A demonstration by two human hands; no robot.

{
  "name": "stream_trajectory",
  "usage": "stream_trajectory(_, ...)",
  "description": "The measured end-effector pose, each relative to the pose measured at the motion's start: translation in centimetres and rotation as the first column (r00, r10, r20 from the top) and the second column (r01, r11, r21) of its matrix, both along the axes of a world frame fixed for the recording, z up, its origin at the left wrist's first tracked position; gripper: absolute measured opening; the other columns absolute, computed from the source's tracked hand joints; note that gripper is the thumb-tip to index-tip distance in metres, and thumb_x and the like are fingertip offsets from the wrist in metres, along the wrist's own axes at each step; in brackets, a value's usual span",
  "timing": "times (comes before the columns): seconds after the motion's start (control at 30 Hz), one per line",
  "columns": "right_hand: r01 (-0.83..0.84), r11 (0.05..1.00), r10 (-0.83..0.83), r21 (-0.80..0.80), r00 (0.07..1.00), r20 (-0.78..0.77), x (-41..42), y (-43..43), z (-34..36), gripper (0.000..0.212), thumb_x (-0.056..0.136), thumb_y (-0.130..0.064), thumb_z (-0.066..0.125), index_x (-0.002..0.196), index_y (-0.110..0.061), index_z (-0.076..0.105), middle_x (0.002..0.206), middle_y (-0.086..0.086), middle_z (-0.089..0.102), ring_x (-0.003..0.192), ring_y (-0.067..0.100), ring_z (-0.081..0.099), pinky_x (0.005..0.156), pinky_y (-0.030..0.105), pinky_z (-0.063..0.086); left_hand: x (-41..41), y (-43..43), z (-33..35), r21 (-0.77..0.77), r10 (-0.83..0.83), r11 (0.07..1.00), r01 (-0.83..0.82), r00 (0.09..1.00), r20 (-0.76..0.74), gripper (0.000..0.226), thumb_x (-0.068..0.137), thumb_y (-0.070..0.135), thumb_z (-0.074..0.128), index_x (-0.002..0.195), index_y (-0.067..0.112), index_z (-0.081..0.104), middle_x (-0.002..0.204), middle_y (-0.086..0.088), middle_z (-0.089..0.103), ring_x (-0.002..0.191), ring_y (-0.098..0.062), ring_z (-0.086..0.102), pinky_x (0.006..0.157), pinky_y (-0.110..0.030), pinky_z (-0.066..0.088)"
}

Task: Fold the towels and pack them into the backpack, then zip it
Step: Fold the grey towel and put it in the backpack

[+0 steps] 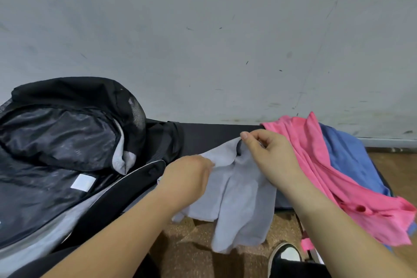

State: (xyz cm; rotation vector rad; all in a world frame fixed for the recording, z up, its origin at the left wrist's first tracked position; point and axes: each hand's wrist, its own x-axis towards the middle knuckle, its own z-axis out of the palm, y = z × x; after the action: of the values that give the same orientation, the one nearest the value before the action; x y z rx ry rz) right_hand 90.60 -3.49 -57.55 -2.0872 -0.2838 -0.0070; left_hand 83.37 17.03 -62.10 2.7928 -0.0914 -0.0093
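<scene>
A pale grey towel hangs crumpled over the front edge of a dark table. My left hand grips its left part, fingers curled into the cloth. My right hand pinches the towel's upper edge between thumb and fingers. A black and grey backpack lies unzipped at the left, its dark shiny lining showing and a grey cloth tucked inside. At the right, a pink towel lies crumpled over a blue towel.
A scuffed pale wall stands directly behind the table. Brown speckled floor shows below the table edge. A black and white shoe is at the bottom, close under the hanging towel.
</scene>
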Motion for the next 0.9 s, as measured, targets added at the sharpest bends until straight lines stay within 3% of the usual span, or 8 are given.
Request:
stream_trajectory(0.1, -0.009, 0.998, 0.009, -0.056, 1.000, 0.004, -0.2, -0.3, -0.3, 0.028, 0.100, -0.038, 0.065, 0.078, -0.022, 0.072, 0.076, -0.015, 0.071, 0.069, 0.002, 0.062, 0.067, 0.026, 0.050, -0.1, 1.3, 2.3, -0.403, 0.153, 0.907, -0.123, 0.987, 0.043, 0.024, 0.106, 0.029, 0.054, 0.085, 0.030, 0.064, 0.070, 0.003, 0.063, 0.067, -0.015, 0.060, 0.063, -0.034, 0.048)
stream_trajectory(0.27, -0.065, 0.998, 0.065, -0.014, 0.997, 0.047, -1.3, 0.3, 0.6, 0.025, 0.100, -0.035, 0.067, 0.080, -0.022, 0.075, 0.082, -0.010, 0.075, 0.080, 0.010, 0.069, 0.078, 0.041, 0.056, -1.5, 0.6, 7.1, -0.750, 0.300, 0.651, -0.120, 0.948, 0.109, 0.016, 0.101, 0.017, 0.066, 0.093, 0.025, 0.077, 0.092, 0.018, 0.076, 0.091, 0.002, 0.069, 0.076, -0.008, 0.049)
stream_trajectory(0.37, -0.187, 0.972, 0.187, 0.141, 0.982, 0.012, -3.1, 1.4, 1.9, 0.022, 0.100, -0.028, 0.067, 0.084, -0.017, 0.078, 0.082, 0.002, 0.075, 0.082, 0.024, 0.069, 0.078, 0.041, 0.056, -2.1, -0.7, 7.2, -0.782, 0.233, 0.613, -0.114, 0.972, 0.041, 0.007, 0.094, 0.019, 0.076, 0.094, 0.026, 0.076, 0.092, 0.014, 0.077, 0.089, -0.001, 0.071, 0.076, -0.012, 0.054)
stream_trajectory(0.5, -0.242, 0.916, 0.277, 0.319, 0.958, -0.070, -4.7, 1.8, 3.1, 0.019, 0.100, -0.019, 0.065, 0.093, -0.012, 0.081, 0.091, 0.002, 0.080, 0.090, 0.016, 0.075, 0.080, 0.022, 0.057, -1.8, -0.9, 6.4, -0.801, 0.139, 0.587, -0.112, 0.990, -0.036, 0.036, 0.090, 0.026, 0.082, 0.122, 0.037, 0.070, 0.112, 0.018, 0.074, 0.106, -0.001, 0.070, 0.096, -0.030, 0.059)
stream_trajectory(0.63, -0.239, 0.930, 0.266, 0.279, 0.962, -0.063, -4.2, 1.4, 2.6, 0.016, 0.097, -0.028, 0.070, 0.091, -0.017, 0.081, 0.088, 0.011, 0.078, 0.089, 0.035, 0.072, 0.084, 0.048, 0.058, -1.6, -1.0, 6.6, -0.693, 0.072, 0.720, -0.023, 0.997, 0.042, 0.017, 0.097, 0.029, 0.073, 0.110, 0.039, 0.078, 0.100, 0.021, 0.077, 0.103, -0.001, 0.068, 0.092, -0.026, 0.056)
stream_trajectory(0.73, -0.244, 0.928, 0.289, 0.281, 0.948, -0.133, -3.7, 0.8, 1.5, 0.027, 0.087, -0.050, 0.078, 0.097, -0.025, 0.075, 0.077, 0.014, 0.071, 0.071, 0.027, 0.065, 0.070, 0.042, 0.053, -1.3, -0.8, 7.1, -0.549, 0.142, 0.834, -0.046, 0.981, 0.133, 0.012, 0.098, 0.036, 0.068, 0.099, 0.043, 0.078, 0.092, 0.023, 0.072, 0.099, -0.001, 0.057, 0.087, -0.023, 0.046)
stream_trajectory(0.8, -0.317, 0.924, 0.361, 0.214, 0.907, -0.217, -3.5, -0.4, 0.7, 0.048, 0.080, -0.063, 0.076, 0.094, -0.018, 0.069, 0.069, 0.006, 0.060, 0.066, 0.017, 0.053, 0.062, 0.036, 0.043, -1.5, -0.2, 7.4, -0.572, 0.208, 0.817, -0.073, 0.962, 0.175, 0.014, 0.099, 0.033, 0.065, 0.091, 0.038, 0.075, 0.091, 0.023, 0.071, 0.098, -0.001, 0.059, 0.086, -0.023, 0.047)
stream_trajectory(0.9, -0.456, 0.888, 0.452, 0.058, 0.842, -0.296, -3.8, -2.2, -0.4, 0.055, 0.094, -0.056, 0.066, 0.072, -0.007, 0.054, 0.064, -0.002, 0.045, 0.062, 0.014, 0.041, 0.059, 0.032, 0.034, -2.7, 1.0, 8.3, -0.648, 0.363, 0.750, -0.134, 0.902, 0.233, 0.018, 0.102, 0.029, 0.062, 0.087, 0.036, 0.068, 0.089, 0.018, 0.070, 0.091, 0.002, 0.063, 0.077, -0.015, 0.046)
